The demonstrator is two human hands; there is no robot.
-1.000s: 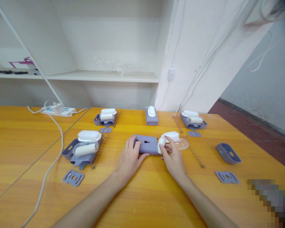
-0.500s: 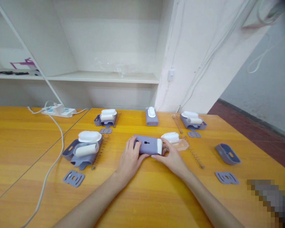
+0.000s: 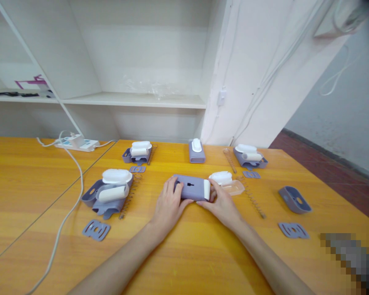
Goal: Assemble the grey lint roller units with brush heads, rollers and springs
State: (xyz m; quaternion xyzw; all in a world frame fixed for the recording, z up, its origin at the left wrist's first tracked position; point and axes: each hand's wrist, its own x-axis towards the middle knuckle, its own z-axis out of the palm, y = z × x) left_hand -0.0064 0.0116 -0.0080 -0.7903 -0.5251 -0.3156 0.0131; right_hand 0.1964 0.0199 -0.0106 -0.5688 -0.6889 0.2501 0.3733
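Head view: left hand (image 3: 169, 200) grips case (image 3: 193, 191), right hand (image 3: 224, 204) pinches roller (image 3: 206, 189) at its end

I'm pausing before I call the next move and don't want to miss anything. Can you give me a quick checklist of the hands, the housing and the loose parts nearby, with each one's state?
1. Left hand holding the purple housing: ok.
2. Right hand around the housing's right end, by the white piece: ok.
3. White piece fully seated: cannot tell, fingers hide part of that end.
4. A hand free for another part: not ok, both are on the housing.
5. Purple plate lying flat at the right: ok.
6. Open purple cup in view, apart from both hands: ok.
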